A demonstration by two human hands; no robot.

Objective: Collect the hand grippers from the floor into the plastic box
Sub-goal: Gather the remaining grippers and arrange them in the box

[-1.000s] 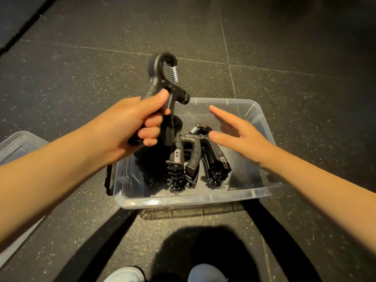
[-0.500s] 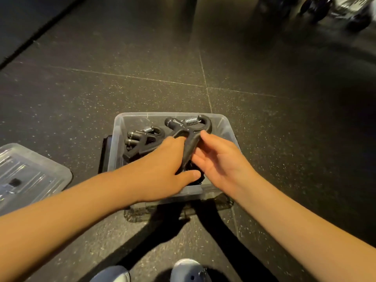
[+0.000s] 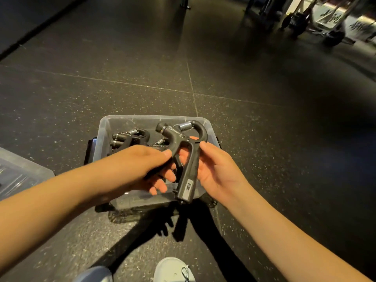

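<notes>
A clear plastic box [image 3: 105,127] stands on the dark floor in front of me. Several black hand grippers [image 3: 130,138] lie inside it at the back left. Above the box I hold one black hand gripper [image 3: 188,171] with a steel spring at its top. My left hand [image 3: 142,165] grips its left handle, thumb on top and fingers curled beneath. My right hand [image 3: 215,171] holds the right handle from the other side, thumb near the loop. My hands hide the front part of the box.
A clear plastic lid [image 3: 18,176] lies on the floor at the left. My two shoes [image 3: 173,269] show at the bottom edge. Dark equipment on wheels [image 3: 329,37] stands far back at the right. Speckled black floor tiles [image 3: 264,139] surround the box.
One second ago only my left hand held the gripper high and upright. Since then my right hand has taken hold of it too. The view has tilted up and away from the box.
</notes>
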